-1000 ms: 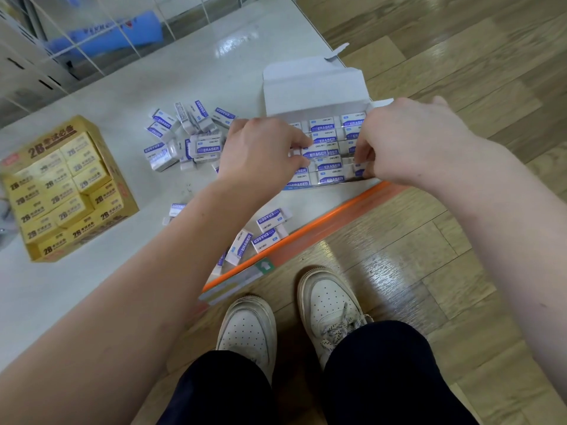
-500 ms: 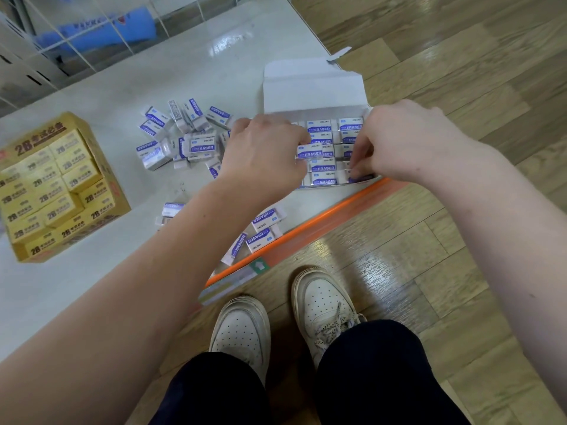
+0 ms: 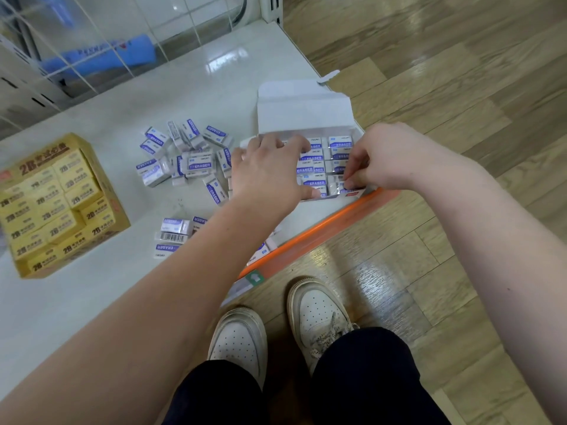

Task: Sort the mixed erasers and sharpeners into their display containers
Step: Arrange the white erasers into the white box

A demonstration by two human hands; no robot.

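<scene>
Mid-packing here: the white display box (image 3: 303, 108) sits at the front right corner of the table (image 3: 92, 302), right against the orange edge strip (image 3: 322, 228). Its lid is flipped back and it's mostly full of packed erasers (image 3: 313, 170) in neat rows. The left hand (image 3: 267, 170) lies spread over the left rows, fingers fairly straight and thumb at the near end. It's pressing down rather than grabbing, so that grip is basically released. The right hand (image 3: 386, 161) has its grip pinched on one eraser (image 3: 349, 190) at the box's near right corner. It looks like it's getting wedged into a gap there, but I can't tell if it's fully seated. So the step in hand, I'd say, is seating that piece while squaring up the rows. Plenty left though: a loose pile (image 3: 184, 157) of the same kind lies just left of the box, and a few strays (image 3: 173, 234) sit by the front edge, beside the left forearm. The yellow 2B box (image 3: 36, 162) at the left edge looks full. The next move probably calls for letting go once the piece sits flush, then reaching left to the pile. Space looks tight, so lining pieces up will matter. No sharpeners that I can see.
</scene>
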